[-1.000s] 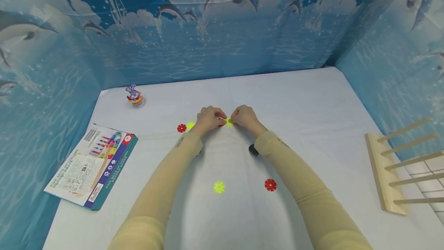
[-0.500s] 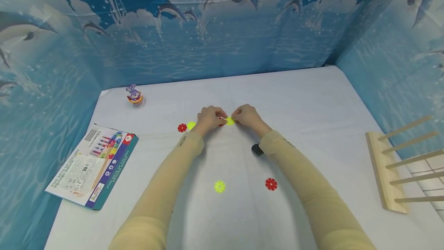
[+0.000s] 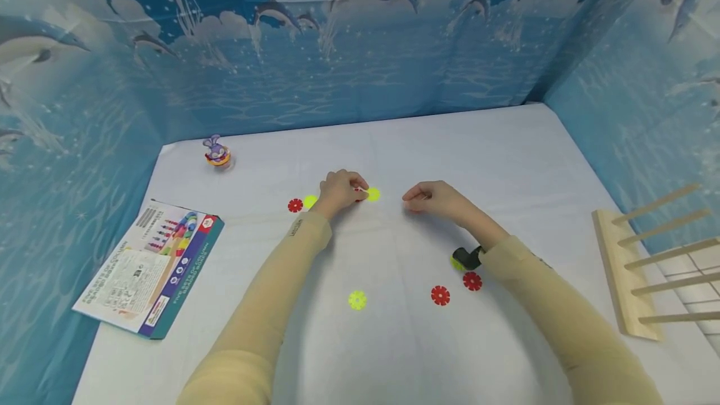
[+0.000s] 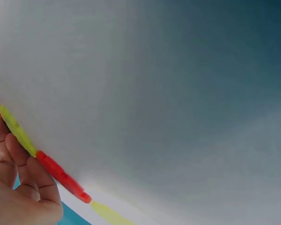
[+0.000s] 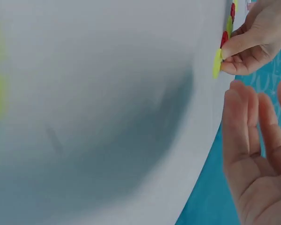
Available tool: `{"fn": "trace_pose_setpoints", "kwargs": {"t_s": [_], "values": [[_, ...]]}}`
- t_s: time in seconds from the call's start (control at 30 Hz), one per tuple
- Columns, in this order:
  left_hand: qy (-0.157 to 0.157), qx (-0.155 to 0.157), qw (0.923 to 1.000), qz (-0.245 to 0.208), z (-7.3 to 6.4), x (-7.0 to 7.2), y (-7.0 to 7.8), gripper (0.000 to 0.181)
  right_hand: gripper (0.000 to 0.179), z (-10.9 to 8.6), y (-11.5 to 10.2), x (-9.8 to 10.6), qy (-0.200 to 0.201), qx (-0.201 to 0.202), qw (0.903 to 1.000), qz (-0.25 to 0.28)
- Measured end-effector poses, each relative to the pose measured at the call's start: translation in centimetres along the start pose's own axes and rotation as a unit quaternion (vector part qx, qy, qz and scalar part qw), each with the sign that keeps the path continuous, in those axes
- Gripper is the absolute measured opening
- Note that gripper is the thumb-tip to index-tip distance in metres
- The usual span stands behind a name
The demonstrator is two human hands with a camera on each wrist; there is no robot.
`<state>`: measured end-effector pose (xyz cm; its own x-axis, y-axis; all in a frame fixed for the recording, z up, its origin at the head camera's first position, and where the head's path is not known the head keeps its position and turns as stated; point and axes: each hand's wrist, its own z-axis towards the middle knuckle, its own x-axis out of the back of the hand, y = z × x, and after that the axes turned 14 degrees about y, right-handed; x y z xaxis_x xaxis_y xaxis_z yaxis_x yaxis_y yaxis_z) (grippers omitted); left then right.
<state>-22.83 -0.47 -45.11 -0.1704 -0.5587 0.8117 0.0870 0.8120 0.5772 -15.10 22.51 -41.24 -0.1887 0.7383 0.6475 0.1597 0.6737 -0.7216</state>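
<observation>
My left hand pinches a row of red and yellow notched plastic discs, the snowflake kind. A red disc and a yellow disc show to its left, and another yellow disc sticks out past the fingertips. In the left wrist view the fingers lie against a yellow disc and a red disc, joined edge to edge. My right hand is held apart, to the right of the row. Its fingers are loosely bent around nothing, as the right wrist view also shows.
Loose on the white table lie a yellow disc and two red discs, one left of the other. A yellow disc is partly behind the right wrist camera. A box, bunny toy and wooden peg rack stand around.
My right hand has let go of the yellow end disc and moved right, toward me. A red and a yellow disc under that arm have come into sight. My left hand stays put.
</observation>
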Motion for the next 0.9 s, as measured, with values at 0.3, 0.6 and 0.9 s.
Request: {"fn": "trace_pose_setpoints", "kwargs": {"t_s": [0.3,0.6,0.9], "values": [[-0.001,-0.001,1.0,0.001,-0.1,-0.2,-0.1,0.017,0.034,-5.7,3.0,0.9,-0.051,0.067,0.9964,0.011],[0.0,0.002,1.0,0.008,0.0,-0.3,0.0,0.017,0.033,-10.3,4.1,-0.1,-0.093,0.079,0.9926,-0.001],[-0.002,0.001,0.9999,0.011,0.0,-0.2,0.1,0.017,0.03,-11.5,5.2,-1.0,-0.083,0.155,0.9828,-0.058]]}}
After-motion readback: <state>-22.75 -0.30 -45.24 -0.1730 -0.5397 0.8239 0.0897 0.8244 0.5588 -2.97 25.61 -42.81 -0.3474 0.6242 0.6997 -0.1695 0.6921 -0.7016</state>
